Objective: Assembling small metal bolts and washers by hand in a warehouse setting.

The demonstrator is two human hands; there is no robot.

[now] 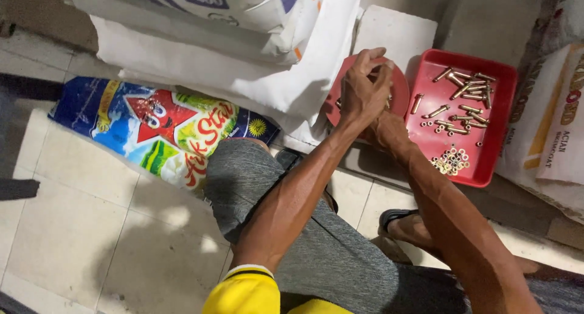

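Observation:
My left hand (364, 90) hovers over a round red dish (398, 86), fingers curled together as if pinching a small metal part that I cannot make out. My right hand is almost wholly hidden behind the left; only its wrist (389, 131) shows under the left hand. To the right lies a square red tray (493, 168) holding several brass-coloured bolts (465, 98) and a small heap of washers or nuts (451, 160).
White woven sacks (243, 52) are stacked at the top, and a colourful printed bag (164, 128) lies on the tiled floor at left. Another printed sack (553, 125) stands at right. My grey-clad knee (255, 180) and sandalled foot (401, 219) are below.

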